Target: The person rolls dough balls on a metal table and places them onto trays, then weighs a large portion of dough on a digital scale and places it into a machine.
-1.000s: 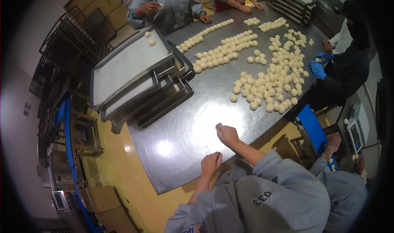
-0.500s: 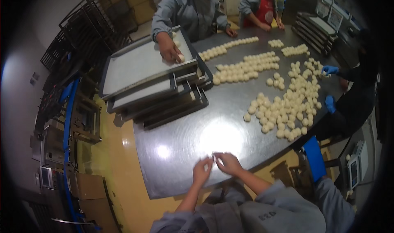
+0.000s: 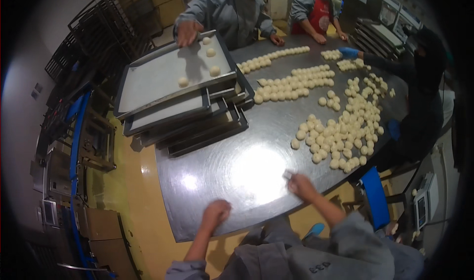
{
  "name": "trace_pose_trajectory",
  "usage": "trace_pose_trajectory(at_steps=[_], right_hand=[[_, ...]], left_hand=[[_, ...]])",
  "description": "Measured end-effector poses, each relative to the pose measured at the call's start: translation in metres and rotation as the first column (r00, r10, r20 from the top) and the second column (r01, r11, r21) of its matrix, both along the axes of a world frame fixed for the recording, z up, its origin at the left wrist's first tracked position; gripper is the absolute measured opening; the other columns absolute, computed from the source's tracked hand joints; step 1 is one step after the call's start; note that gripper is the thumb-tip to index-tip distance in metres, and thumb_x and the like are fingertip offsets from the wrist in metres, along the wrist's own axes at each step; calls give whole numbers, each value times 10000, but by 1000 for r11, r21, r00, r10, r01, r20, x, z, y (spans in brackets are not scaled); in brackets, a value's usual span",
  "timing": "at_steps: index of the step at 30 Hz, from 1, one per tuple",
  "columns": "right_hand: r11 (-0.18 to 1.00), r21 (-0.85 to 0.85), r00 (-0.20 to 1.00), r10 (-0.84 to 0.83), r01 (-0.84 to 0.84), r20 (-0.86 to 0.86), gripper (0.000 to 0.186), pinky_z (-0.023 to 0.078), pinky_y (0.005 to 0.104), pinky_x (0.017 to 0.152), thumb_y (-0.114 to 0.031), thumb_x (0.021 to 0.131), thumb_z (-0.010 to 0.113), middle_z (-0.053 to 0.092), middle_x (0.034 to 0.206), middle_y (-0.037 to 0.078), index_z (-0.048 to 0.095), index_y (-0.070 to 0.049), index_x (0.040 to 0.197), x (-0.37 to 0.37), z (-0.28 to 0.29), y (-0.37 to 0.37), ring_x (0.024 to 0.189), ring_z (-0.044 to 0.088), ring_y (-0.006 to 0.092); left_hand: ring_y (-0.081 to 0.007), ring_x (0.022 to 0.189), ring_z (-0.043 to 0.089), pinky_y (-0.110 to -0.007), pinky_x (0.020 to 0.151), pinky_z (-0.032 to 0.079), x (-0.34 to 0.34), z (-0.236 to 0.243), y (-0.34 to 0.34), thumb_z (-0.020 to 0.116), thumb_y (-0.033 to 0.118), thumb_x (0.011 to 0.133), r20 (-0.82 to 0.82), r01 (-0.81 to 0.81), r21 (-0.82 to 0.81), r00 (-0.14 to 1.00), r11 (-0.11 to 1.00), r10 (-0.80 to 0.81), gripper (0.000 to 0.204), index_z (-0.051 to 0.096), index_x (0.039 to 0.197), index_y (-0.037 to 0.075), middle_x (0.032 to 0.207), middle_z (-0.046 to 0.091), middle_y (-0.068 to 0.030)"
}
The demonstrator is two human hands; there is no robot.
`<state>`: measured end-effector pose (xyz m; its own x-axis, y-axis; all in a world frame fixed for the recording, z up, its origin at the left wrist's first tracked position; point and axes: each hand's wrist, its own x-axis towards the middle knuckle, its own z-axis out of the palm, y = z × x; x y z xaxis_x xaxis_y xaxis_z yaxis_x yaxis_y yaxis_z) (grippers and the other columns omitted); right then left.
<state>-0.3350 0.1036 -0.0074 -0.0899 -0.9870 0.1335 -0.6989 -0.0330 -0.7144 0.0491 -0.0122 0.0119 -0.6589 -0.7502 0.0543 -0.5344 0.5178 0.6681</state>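
My left hand point(image 3: 217, 214) hovers over the near edge of the steel table point(image 3: 217, 181), its fingers curled into a fist that hides whatever may be inside. Farther right, my right hand point(image 3: 301, 187) is closed too. A small greyish thing pokes out at its fingertips, too blurred to name. Nearest to that hand lies a heap of round dough balls point(image 3: 340, 137), a short way beyond it and apart from it. Several rows of dough balls point(image 3: 291, 85) stand on the table's far half.
Stacked baking trays point(image 3: 143, 92) stand at the table's left, dough balls on the top one; a co-worker's hand point(image 3: 189, 32) is above it. Another co-worker's blue-gloved hand point(image 3: 348, 52) touches the far dough balls. A person in a red apron point(image 3: 322, 13) stands behind. More trays point(image 3: 377, 38) lie far right.
My hands have parted, left hand to the left, right hand to the right. The co-worker has let go of a dough ball on the top tray. The blue-gloved hand has reached farther across the table.
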Motion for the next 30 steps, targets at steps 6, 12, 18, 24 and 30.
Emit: trace_pose_trajectory(at_steps=[6,12,18,24,30], right_hand=[[996,-80,997,22,-28,-72,388,461,444,1073,-194,897,679,715,1202,98,672,-146,1282,64,2,-49,1018,669,320],[998,31,934,-43,58,-355,445,451,480,913,-210,797,746,696,1084,142,692,-148,1235,-14,27,-11,972,646,308],[994,-106,999,38,-42,-35,197,490,456,1002,-153,742,771,704,954,81,734,-115,931,63,7,-11,1004,675,295],[951,-196,920,-286,239,-267,177,429,482,902,-196,667,756,629,950,133,659,-99,778,-6,19,-36,967,579,333],[983,-138,991,129,-122,45,99,458,483,1050,-186,764,753,740,1086,20,709,-144,842,35,-12,27,1107,666,268]], left_hand=[[-336,1072,663,-452,1058,471,-95,-13,-10,762,143,822,-201,15,25,979,1000,-10,85,737,870,78,1020,743,-110],[-310,1107,672,-439,1018,487,-4,-7,-5,798,142,758,-4,-109,-32,994,994,109,167,747,903,75,1122,737,-144],[-304,1100,685,-451,1072,477,-89,-15,24,760,134,840,-194,37,47,981,998,-28,79,761,916,114,1056,750,-91],[-347,1072,685,-440,980,498,-53,-7,-16,790,119,782,-83,-175,-171,983,970,163,104,730,853,73,963,743,-125],[-325,1057,690,-437,1041,490,-68,-9,39,793,86,755,-206,96,21,974,995,-90,112,745,856,73,967,748,-107]])
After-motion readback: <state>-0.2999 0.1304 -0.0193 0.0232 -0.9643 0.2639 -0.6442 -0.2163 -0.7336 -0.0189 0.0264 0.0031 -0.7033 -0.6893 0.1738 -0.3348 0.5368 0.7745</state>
